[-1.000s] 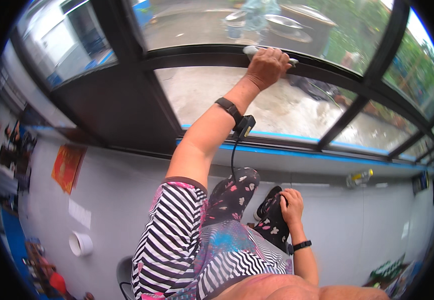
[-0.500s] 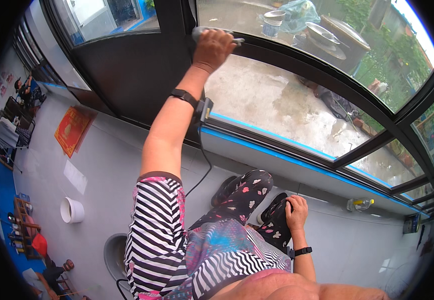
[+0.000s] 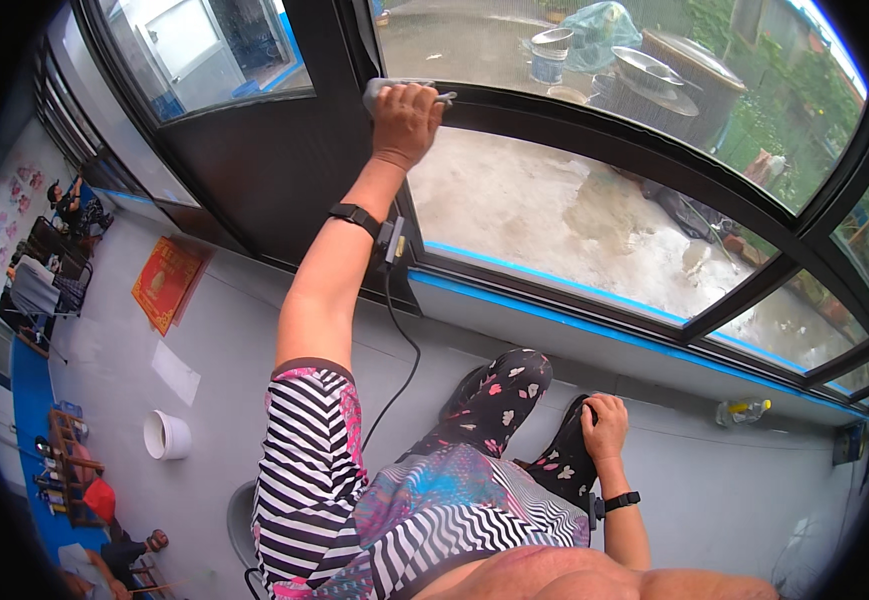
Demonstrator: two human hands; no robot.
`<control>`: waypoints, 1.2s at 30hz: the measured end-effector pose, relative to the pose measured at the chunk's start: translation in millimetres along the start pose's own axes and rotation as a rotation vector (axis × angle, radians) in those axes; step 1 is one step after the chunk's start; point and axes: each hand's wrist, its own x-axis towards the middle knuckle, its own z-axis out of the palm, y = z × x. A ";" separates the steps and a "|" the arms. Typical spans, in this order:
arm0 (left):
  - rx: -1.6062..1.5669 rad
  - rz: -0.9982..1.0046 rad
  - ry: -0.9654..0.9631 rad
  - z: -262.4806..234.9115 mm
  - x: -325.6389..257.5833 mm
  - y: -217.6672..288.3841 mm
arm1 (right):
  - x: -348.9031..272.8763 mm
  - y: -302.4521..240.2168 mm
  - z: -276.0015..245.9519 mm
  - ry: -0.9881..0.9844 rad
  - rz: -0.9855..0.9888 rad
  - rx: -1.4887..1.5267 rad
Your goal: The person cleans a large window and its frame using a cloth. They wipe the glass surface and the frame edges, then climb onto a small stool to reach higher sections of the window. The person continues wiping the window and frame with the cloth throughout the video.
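My left hand (image 3: 406, 125) is stretched far forward, its fingers wrapped round a grey cloth (image 3: 384, 92). The cloth presses on the dark window frame (image 3: 514, 118), near the corner where the crossbar meets the upright. Most of the cloth is hidden under the palm, with a bit poking out at the right. My right hand (image 3: 606, 425) lies over my bent right knee, fingers draped over the patterned trousers (image 3: 554, 462), holding nothing.
A white bucket (image 3: 167, 435) stands on the grey floor, beside a white sheet (image 3: 175, 373) and a red mat (image 3: 168, 284). A grey basin (image 3: 242, 520) sits by my left side. A clear bottle (image 3: 742, 412) lies near the wall. People sit at the far left.
The view has shifted slightly. My left hand and the cloth stay at about the same corner of the frame. My right hand remains on the knee.
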 end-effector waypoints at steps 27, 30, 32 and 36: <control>-0.272 0.133 -0.026 33.3 124.3 359.4 | -15.4 15.8 -17.1 0.111 0.085 0.053; -0.324 0.161 0.002 40.0 136.2 391.5 | -17.9 15.9 -22.0 0.128 0.096 0.052; -0.354 0.183 0.027 46.0 144.2 412.3 | -19.6 17.2 -24.2 0.138 0.095 0.048; -0.413 0.229 0.035 52.8 160.2 453.9 | -25.4 22.5 -24.1 0.165 0.097 0.051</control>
